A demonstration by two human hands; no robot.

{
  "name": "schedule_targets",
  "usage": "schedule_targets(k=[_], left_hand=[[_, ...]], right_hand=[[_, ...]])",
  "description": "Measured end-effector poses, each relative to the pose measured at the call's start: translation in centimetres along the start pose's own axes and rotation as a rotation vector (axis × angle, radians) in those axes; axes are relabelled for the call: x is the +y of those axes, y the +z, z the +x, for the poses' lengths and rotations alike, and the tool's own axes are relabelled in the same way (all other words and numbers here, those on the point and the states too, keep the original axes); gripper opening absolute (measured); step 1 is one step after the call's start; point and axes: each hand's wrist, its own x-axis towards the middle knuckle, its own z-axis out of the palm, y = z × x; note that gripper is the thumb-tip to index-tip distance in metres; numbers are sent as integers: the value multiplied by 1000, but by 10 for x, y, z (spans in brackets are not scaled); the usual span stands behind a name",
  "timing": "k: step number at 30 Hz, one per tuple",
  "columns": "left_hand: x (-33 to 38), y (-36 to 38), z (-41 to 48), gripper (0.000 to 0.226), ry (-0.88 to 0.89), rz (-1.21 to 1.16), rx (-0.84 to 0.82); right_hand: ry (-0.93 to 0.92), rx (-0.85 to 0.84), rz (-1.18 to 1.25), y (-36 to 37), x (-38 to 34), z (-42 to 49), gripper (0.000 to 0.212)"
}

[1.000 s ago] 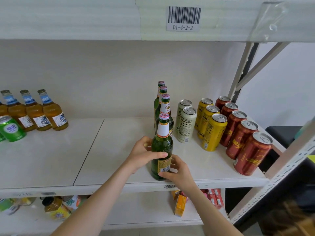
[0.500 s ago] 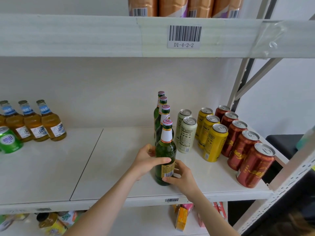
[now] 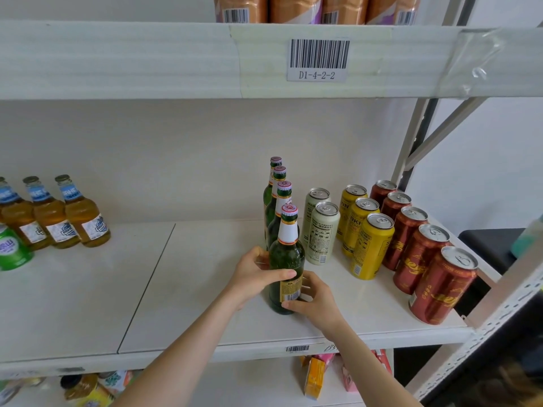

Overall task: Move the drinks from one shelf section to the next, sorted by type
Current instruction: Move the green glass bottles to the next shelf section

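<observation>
both forearms reach in from the bottom edge. the left hand wraps the middle of a green bottle, thumb laid across the glass front. the right hand pinches the same bottle low down, fingertips by its foot and beside the gold label. both hands are clamped on it.

the bottle stands upright on the white shelf, long axis vertical and cap pointing up, near the front edge of the right-hand section. its base is hidden behind the right hand's fingers, so i cannot tell if it fully rests on the board. it is dark green glass with a white neck band, a gold collar and a red-and-white cap. the print on the label is too small to read.

three more green bottles line up straight behind it, each mostly covered by the one in front. to their right run rows of pale cans, yellow cans and red cans.

in the left section, well apart, stand amber bottles and a green can, both cut off by the frame edge.

above, a barcode label reads d1-4-2-2.
</observation>
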Motion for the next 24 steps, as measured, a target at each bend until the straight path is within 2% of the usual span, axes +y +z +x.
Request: schedule_targets(k=[8,15,19,21,24], left_hand=[[1,0,-3,86,-14,-11,-21],[-2,-2,-10,69,29,11,-14],[-2,-10,-21,60,60,136,20],[-4,-17,-26,47,81,218,47],[-12,-29,-36,39,139,372,95]], right_hand=[[-9,19,-14,2,4,-2,62],[12,126,-129,10,3,-11,60],[39,229,-238,13,2,-20,61],[34,261,-314,11,1,-28,64],[-22,263,-509,5,0,-44,64]])
